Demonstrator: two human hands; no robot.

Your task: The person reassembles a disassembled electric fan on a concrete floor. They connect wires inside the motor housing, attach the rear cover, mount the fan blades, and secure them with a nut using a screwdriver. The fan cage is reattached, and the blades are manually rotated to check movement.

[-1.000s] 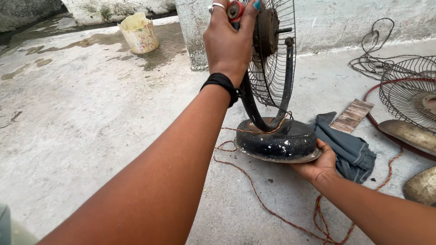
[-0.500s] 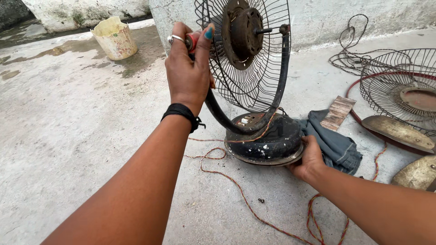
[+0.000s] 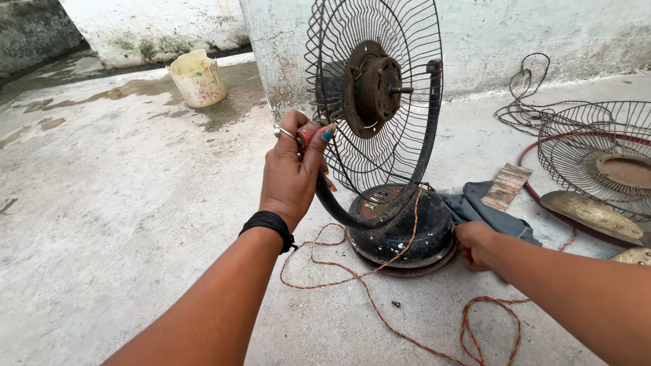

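An old table fan stands on the concrete floor, with a rusty wire rear grille, a bare motor hub, a black curved bracket and a round black base. My left hand, with a ring and a black wristband, grips a small red-handled tool with a teal end beside the lower left of the grille, right by the bracket. My right hand presses against the right side of the base. A twisted orange cord trails from the base across the floor.
A grey cloth and a flat brown card lie right of the base. A loose wire grille and brass-coloured blades lie further right. A cream bucket stands at the back, a wall behind the fan. A small screw lies on the floor.
My left hand has come down from the top of the fan near the motor to the lower left of the grille. My right hand has stayed at the base.
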